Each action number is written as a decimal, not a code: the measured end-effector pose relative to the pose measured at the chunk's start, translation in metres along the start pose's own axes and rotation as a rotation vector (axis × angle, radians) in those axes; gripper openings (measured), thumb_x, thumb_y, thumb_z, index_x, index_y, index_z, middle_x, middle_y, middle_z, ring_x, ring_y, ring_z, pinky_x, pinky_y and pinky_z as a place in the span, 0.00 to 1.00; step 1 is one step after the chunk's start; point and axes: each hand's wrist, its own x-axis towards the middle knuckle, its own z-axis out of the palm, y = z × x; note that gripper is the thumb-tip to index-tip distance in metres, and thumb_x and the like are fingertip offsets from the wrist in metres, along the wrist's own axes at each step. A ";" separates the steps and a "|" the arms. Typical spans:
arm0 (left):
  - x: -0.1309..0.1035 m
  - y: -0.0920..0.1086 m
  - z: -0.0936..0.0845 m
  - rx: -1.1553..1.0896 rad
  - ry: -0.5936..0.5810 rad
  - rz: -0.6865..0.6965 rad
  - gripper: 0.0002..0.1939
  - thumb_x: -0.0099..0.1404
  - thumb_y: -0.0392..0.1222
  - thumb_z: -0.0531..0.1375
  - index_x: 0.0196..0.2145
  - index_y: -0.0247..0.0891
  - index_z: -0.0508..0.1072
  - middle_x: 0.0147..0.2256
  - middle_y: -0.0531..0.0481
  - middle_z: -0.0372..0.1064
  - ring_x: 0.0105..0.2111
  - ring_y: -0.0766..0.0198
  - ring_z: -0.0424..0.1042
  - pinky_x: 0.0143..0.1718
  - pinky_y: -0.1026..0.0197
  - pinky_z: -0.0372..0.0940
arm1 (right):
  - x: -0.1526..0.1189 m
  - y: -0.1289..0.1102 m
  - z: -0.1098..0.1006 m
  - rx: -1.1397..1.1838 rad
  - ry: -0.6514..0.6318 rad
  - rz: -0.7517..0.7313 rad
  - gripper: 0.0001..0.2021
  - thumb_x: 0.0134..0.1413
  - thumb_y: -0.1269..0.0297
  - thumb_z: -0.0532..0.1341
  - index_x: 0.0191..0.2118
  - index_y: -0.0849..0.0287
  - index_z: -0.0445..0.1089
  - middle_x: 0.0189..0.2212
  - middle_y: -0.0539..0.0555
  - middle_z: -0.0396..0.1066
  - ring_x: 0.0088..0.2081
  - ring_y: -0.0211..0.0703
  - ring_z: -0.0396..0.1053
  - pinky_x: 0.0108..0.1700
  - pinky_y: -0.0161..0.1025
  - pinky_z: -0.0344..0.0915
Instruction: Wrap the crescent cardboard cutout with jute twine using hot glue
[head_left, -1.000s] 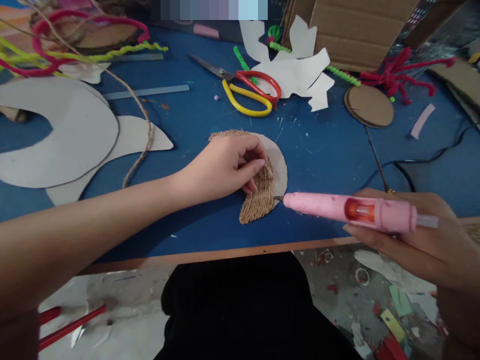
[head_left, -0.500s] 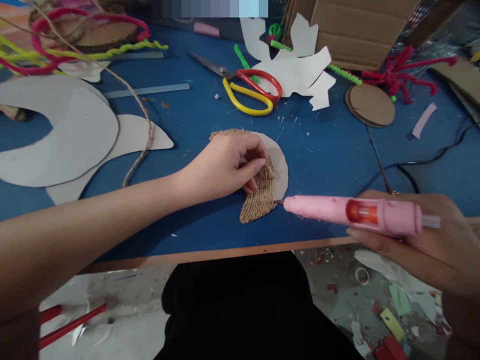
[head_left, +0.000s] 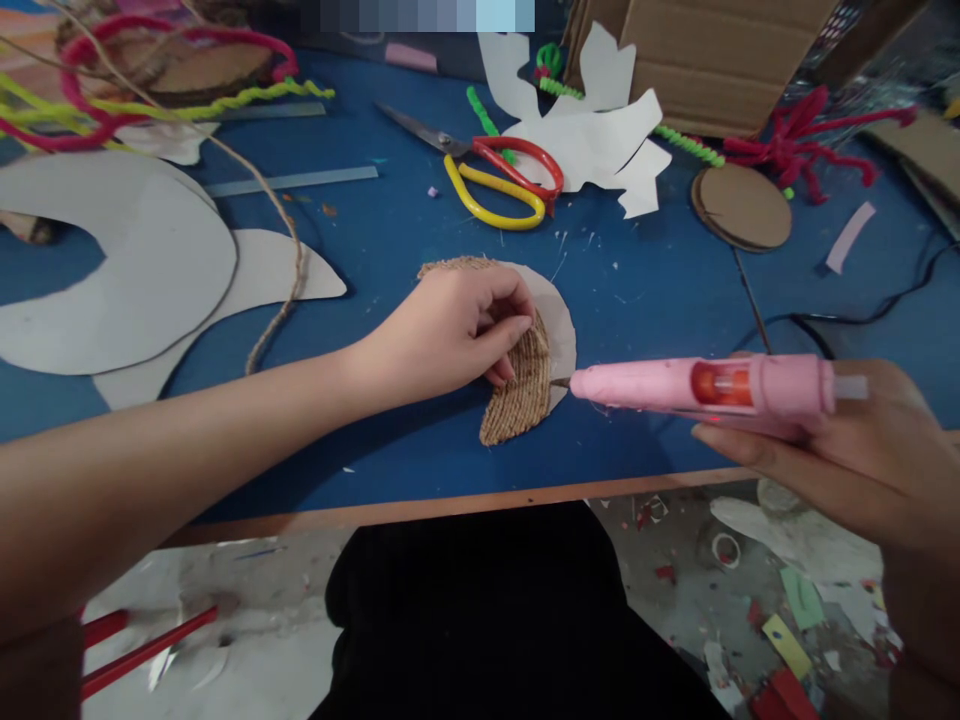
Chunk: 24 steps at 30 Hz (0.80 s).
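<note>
In the middle lies a white crescent-shaped card piece (head_left: 559,325), its inner part covered with rows of brown jute twine (head_left: 517,405). My left hand (head_left: 476,325) rests over it, thumb and fingers pinched on the twine at its upper edge. The fingertips partly hide what they grip. On the right, my right hand (head_left: 862,455) is wrapped around a pink hot glue gun (head_left: 645,387). A clear glue stick (head_left: 851,387) pokes from its back end. The gun's metal nozzle points left and meets the card right beside the outermost twine row.
Scissors (head_left: 502,195) with red and yellow handles lie beyond the crescent, near cut white paper (head_left: 577,150). Larger white crescents (head_left: 172,260) and loose twine are at left. Brown cardboard discs (head_left: 742,205), a black cord (head_left: 862,318) and pipe cleaners (head_left: 810,145) sit at right.
The glue gun in my right hand has moved up and slightly right, its nozzle sliding up along the twine edge. My left hand and the crescent have stayed put.
</note>
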 end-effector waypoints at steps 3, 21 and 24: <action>0.000 0.000 0.000 0.013 -0.001 0.006 0.05 0.62 0.29 0.55 0.32 0.36 0.68 0.19 0.56 0.69 0.19 0.67 0.74 0.19 0.70 0.70 | 0.004 0.000 -0.001 -0.031 -0.021 -0.023 0.18 0.61 0.46 0.51 0.31 0.53 0.68 0.19 0.47 0.65 0.20 0.40 0.61 0.25 0.39 0.54; 0.001 -0.002 0.000 0.027 0.004 0.060 0.06 0.62 0.28 0.55 0.32 0.36 0.68 0.22 0.57 0.70 0.18 0.70 0.74 0.18 0.74 0.70 | 0.014 0.014 0.005 -0.101 0.073 -0.172 0.17 0.60 0.48 0.52 0.30 0.54 0.67 0.18 0.48 0.66 0.18 0.42 0.64 0.20 0.39 0.55; 0.001 -0.001 0.000 0.024 0.006 0.049 0.06 0.62 0.27 0.55 0.31 0.36 0.68 0.19 0.58 0.69 0.18 0.69 0.74 0.18 0.73 0.70 | 0.011 0.012 0.003 -0.065 0.052 -0.142 0.15 0.60 0.50 0.53 0.30 0.53 0.67 0.17 0.47 0.63 0.17 0.41 0.62 0.20 0.38 0.54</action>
